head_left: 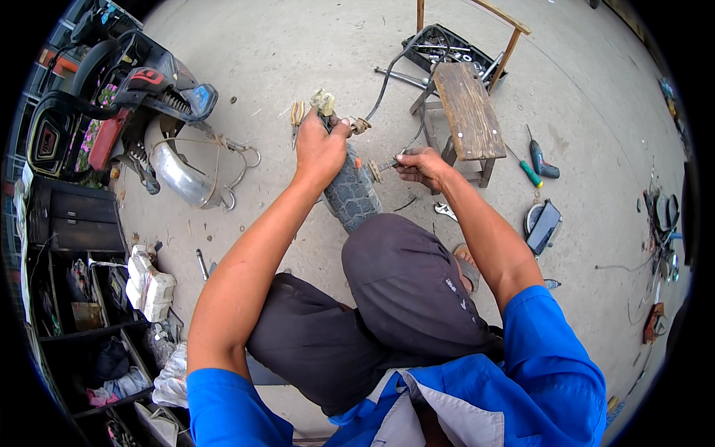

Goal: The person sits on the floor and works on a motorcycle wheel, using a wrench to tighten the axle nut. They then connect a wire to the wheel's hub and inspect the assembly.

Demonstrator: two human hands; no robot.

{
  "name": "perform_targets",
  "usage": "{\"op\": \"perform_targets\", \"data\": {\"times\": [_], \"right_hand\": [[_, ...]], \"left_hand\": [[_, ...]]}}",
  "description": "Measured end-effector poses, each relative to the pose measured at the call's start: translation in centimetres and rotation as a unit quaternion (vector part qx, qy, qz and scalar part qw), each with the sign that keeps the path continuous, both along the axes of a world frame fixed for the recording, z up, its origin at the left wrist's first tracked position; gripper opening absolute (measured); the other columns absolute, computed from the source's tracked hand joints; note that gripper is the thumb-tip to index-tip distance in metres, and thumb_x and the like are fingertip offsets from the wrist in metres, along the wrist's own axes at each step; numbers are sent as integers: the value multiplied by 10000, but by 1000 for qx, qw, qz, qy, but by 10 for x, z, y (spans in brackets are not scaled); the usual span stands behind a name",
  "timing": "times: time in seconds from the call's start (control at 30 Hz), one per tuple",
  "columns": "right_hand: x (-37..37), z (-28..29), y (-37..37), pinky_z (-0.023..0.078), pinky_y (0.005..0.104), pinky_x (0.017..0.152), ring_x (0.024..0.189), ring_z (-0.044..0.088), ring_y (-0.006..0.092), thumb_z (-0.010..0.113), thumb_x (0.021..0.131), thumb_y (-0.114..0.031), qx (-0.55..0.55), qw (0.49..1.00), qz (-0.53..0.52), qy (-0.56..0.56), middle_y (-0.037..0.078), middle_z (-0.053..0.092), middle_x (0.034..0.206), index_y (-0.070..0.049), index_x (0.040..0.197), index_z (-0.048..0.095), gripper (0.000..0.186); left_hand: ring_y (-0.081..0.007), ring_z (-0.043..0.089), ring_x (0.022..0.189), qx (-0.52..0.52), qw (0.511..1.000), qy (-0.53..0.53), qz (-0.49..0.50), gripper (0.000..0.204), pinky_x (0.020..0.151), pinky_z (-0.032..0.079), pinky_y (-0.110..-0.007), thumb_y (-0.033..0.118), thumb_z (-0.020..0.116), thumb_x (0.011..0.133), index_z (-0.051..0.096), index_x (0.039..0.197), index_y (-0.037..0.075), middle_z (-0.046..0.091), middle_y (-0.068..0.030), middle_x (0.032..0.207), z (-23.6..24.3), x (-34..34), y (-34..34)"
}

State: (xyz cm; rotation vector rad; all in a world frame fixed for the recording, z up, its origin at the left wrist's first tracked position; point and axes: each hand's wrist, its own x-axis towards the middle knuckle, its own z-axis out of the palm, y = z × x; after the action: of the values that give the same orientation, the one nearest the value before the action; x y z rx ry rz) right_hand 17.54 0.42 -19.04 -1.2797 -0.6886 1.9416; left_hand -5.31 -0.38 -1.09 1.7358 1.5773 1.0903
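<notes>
A small black treaded tyre [350, 195] stands upright in front of my knees. My left hand [322, 153] is closed over its far end, beside a crumpled yellowish piece [322, 102]. A brownish metal fitting [360, 126] with a black cable [382, 93] sticks out beside my left thumb. My right hand [423, 167] is closed, pinching a thin metal stem [389, 164] at the tyre's right side. A round brownish end piece [375, 172] shows between the stem and the tyre. Pliers [297, 119] with yellowish handles lie on the ground just left of my left hand.
A wooden stool [469, 108] stands ahead right, before a black toolbox [447, 48]. A power drill [544, 160], green screwdriver [530, 173] and wrench [445, 211] lie on the right. Left are a partly dismantled scooter [141, 97], a silver fender [179, 175] and black shelves [89, 331].
</notes>
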Motion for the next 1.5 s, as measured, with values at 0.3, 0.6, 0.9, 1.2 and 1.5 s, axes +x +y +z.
{"op": "perform_targets", "data": {"times": [0.3, 0.6, 0.9, 1.2, 1.5], "right_hand": [[-6, -9, -2, 593, 347, 834, 919, 666, 219, 727, 907, -94, 20, 998, -43, 35, 106, 663, 981, 59, 1109, 617, 276], [-6, -17, -6, 606, 331, 753, 807, 673, 196, 718, 911, -97, 45, 997, -56, 35, 95, 662, 933, 57, 1074, 616, 246], [-6, -6, -8, 613, 320, 733, 804, 687, 197, 728, 899, -110, 38, 997, -58, 28, 103, 672, 921, 64, 1061, 626, 259], [-5, 3, -4, 615, 318, 725, 779, 684, 177, 747, 892, -162, 27, 998, -29, -38, 77, 670, 897, 35, 1028, 645, 261], [-3, 1, 1, 612, 300, 675, 724, 672, 136, 735, 908, -204, 6, 999, 4, -45, 40, 670, 844, -11, 980, 658, 220]], "left_hand": [[-185, 584, 752, -4, 1000, 5, 9, 163, 730, 464, -355, 146, 672, 865, 605, 910, 5, 633, -74, 800, -2, -2, 1], [-274, 604, 738, 0, 1000, 2, 6, 186, 717, 471, -416, 129, 675, 838, 560, 875, -12, 627, -145, 780, -1, 0, 1], [-181, 577, 724, 6, 1000, 4, 3, 159, 702, 459, -350, 143, 676, 861, 588, 879, 13, 620, -72, 764, -4, -2, 3], [-291, 622, 758, 5, 1000, 11, 5, 195, 727, 473, -421, 136, 669, 841, 582, 889, -31, 642, -164, 794, 1, -1, 2], [-205, 576, 759, -9, 1000, 2, -2, 175, 737, 462, -373, 135, 675, 850, 561, 895, 10, 614, -87, 800, 2, 1, 1]]}}
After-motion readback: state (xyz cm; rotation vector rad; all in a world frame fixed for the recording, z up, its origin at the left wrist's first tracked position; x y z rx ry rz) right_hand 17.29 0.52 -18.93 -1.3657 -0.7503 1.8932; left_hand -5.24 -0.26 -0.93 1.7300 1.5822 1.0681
